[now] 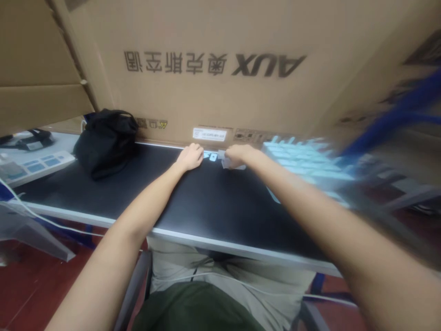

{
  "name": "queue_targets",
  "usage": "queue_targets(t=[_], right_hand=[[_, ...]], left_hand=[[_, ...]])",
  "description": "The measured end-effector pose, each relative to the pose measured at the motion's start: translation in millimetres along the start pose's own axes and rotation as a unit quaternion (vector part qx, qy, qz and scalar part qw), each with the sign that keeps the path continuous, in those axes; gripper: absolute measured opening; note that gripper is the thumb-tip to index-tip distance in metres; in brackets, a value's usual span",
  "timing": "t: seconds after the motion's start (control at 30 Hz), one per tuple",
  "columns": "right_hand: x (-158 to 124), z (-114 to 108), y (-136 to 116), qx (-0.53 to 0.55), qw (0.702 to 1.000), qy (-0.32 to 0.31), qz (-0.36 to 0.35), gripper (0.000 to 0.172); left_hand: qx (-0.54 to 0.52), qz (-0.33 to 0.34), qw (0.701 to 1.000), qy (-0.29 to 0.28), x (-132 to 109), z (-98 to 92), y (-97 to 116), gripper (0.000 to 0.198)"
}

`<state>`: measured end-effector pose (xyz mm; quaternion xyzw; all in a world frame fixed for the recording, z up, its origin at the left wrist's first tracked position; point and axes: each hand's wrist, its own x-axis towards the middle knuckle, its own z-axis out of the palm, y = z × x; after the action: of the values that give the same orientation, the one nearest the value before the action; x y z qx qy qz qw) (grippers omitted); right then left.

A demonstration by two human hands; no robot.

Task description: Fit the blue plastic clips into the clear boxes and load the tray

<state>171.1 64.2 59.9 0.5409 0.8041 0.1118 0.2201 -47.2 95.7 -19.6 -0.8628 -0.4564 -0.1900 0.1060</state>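
Observation:
My left hand (191, 157) rests on the far part of the black table top (213, 202), its fingers curled over at the left end of some small light-blue pieces (213, 156). What its fingers hold, if anything, is hidden. Just right of those pieces, my right hand (238, 155) has its fingers closed on a thin, see-through whitish piece (225, 162) that looks like plastic film. Part of it sticks out below and left of the fingers. Motion blur hides the finer detail.
A large cardboard box (179, 96) with upside-down print stands behind the table. Light-blue trays or racks (306, 165), blurred, stand at the right beside a blue frame (392, 110). A black bag (108, 142) sits at the left, near a white side table (51, 138).

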Motion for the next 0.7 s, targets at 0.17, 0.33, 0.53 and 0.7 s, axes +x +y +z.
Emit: queue_targets(t=[0.17,0.33,0.53,0.7], right_hand=[[3.7,4.9,4.2,0.064,0.998,0.017,-0.009,0.07],[7.9,15.6,18.6,0.087,0.995,0.05,0.026,0.078],[11.2,24.3,30.4,0.094,0.994,0.043,0.035,0.065],[15.6,28.2,29.2,0.09,0.994,0.043,0.038,0.062]], left_hand=[[0.001,0.121,0.992,-0.035,1.3,-4.2,12.2,0.026],[0.027,0.15,0.987,-0.057,3.4,-6.1,14.4,0.028],[0.005,0.145,0.988,-0.05,2.2,-8.0,13.4,0.026],[0.011,0.156,0.986,-0.055,2.0,-7.2,13.5,0.034]])
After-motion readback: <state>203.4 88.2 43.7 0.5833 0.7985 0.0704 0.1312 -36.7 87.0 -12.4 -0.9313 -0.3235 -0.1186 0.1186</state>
